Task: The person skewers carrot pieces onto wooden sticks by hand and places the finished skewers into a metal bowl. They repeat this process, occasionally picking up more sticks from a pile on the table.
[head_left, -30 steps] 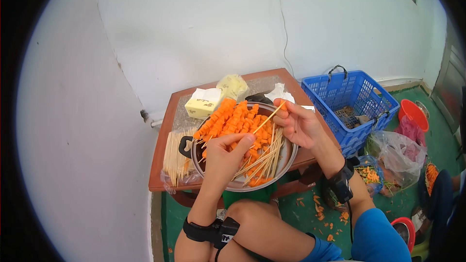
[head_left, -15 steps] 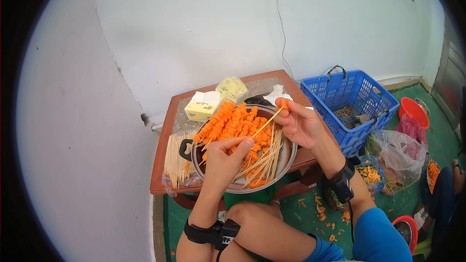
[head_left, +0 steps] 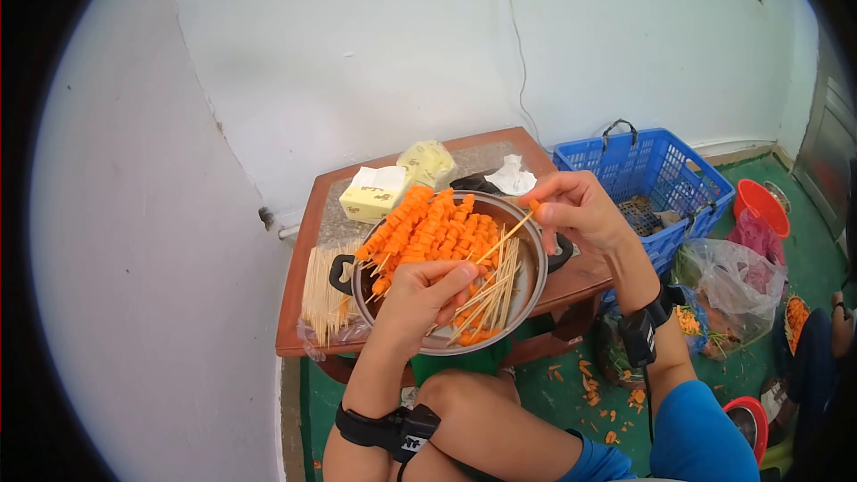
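Observation:
Between finger and thumb my left hand (head_left: 430, 296) pinches a thin wooden skewer (head_left: 505, 237) that slants up to the right. At its upper end my right hand (head_left: 585, 212) grips a small orange carrot piece (head_left: 534, 205), mostly covered by the fingers. Both hands are over a metal pan (head_left: 528, 296) with black handles. Carrot pieces threaded on skewers (head_left: 428, 230) are heaped in the pan's left and middle. Bare skewers (head_left: 493, 302) lie across its right side, over some loose carrot pieces (head_left: 478, 336).
The pan stands on a wooden-edged table (head_left: 299, 290). Bundled skewers (head_left: 323, 295) lie left of it, a tissue pack (head_left: 373, 195) behind. On the floor at right are a blue crate (head_left: 665, 178), a red basin (head_left: 761, 205), plastic bags (head_left: 736, 277) and carrot scraps (head_left: 589, 386). Another person's leg (head_left: 812, 357) shows.
My right hand has moved right and slightly down, and its fingers now cover more of the carrot piece. The skewer has shifted slightly right. My left hand is a little lower.

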The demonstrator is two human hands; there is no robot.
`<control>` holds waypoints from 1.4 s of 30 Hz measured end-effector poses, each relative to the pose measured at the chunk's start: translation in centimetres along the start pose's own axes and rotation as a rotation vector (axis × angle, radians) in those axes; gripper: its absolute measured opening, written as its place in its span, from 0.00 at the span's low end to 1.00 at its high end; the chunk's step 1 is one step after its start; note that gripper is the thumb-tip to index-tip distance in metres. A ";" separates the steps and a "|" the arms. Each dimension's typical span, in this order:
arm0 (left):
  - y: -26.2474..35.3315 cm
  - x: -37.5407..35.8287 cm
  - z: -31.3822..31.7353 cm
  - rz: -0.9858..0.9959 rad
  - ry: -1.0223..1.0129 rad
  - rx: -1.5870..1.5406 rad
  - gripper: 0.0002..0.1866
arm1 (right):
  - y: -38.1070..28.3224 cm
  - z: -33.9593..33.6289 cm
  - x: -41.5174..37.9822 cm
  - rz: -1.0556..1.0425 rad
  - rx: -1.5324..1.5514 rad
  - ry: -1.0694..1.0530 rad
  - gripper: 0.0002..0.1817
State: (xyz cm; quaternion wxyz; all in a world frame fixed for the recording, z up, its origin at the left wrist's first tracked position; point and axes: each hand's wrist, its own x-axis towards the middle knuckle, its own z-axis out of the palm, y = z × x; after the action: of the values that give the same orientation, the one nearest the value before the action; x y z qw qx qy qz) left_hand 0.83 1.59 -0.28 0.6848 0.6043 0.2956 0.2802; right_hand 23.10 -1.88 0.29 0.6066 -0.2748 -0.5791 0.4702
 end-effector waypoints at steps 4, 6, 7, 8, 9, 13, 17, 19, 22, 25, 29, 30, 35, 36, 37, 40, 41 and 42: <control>-0.5 0.2 0.4 0.032 -0.001 -0.028 0.12 | -0.2 0.7 0.1 0.053 0.114 0.022 0.10; -1.0 0.3 1.3 0.457 0.272 0.385 0.12 | 0.0 1.2 0.3 0.040 0.137 0.082 0.10; -1.2 0.5 1.2 0.458 0.272 0.386 0.12 | -0.1 1.6 0.2 0.061 0.176 0.127 0.10; -1.6 0.8 1.1 0.580 0.335 0.443 0.12 | -0.1 1.9 0.2 0.081 0.216 0.173 0.11; -1.7 0.9 1.0 0.703 0.398 0.499 0.12 | 0.2 2.2 0.2 0.080 0.217 0.173 0.11; -0.4 -0.1 0.3 0.106 0.083 -0.015 0.12 | 0.6 2.3 0.0 -0.015 0.266 0.078 0.12; -0.1 -0.2 -0.1 -0.171 -0.194 -0.374 0.12 | 0.0 2.2 0.2 -0.019 0.280 -0.106 0.12; 0.0 -0.3 0.2 -0.146 -0.162 -0.329 0.13 | 0.0 2.3 0.3 -0.002 0.272 -0.041 0.12; -0.3 -0.2 1.1 0.215 0.146 0.096 0.12 | 0.0 3.0 0.3 0.023 0.249 0.090 0.12; -0.7 0.1 1.0 0.555 0.301 0.365 0.13 | 0.7 3.9 -0.2 0.089 0.162 0.082 0.11; -0.3 0.0 0.1 0.087 -0.028 -0.093 0.15 | 1.9 4.8 -0.1 0.123 0.083 0.022 0.11; -0.3 0.1 -0.2 0.097 -0.006 -0.062 0.15 | 2.0 4.9 0.0 0.119 0.038 0.047 0.11; 1.4 -0.8 0.2 0.070 0.142 -0.036 0.16 | 1.6 4.4 0.5 0.056 0.214 0.179 0.12; 1.3 -0.8 -0.2 0.006 0.130 0.065 0.16 | 1.5 4.4 0.6 0.024 0.212 0.215 0.13; 0.9 -0.6 -0.7 0.005 0.133 0.062 0.16 | 1.4 4.3 0.5 0.010 0.162 0.203 0.13; -0.2 0.0 -1.5 0.013 -0.084 0.067 0.15 | 1.3 4.2 0.7 0.016 0.170 0.245 0.13; -0.3 0.1 -1.5 0.049 -0.063 0.043 0.16 | 1.2 4.3 0.6 0.018 0.172 0.246 0.13; -0.3 0.1 -1.5 0.087 -0.042 0.019 0.17 | 1.0 4.4 0.6 0.035 0.180 0.255 0.13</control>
State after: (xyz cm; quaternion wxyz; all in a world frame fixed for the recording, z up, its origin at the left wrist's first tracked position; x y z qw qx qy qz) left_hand -0.20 2.59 -0.76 0.6721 0.6288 0.2575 0.2940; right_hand 18.52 -1.91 0.50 0.6892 -0.2868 -0.4479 0.4920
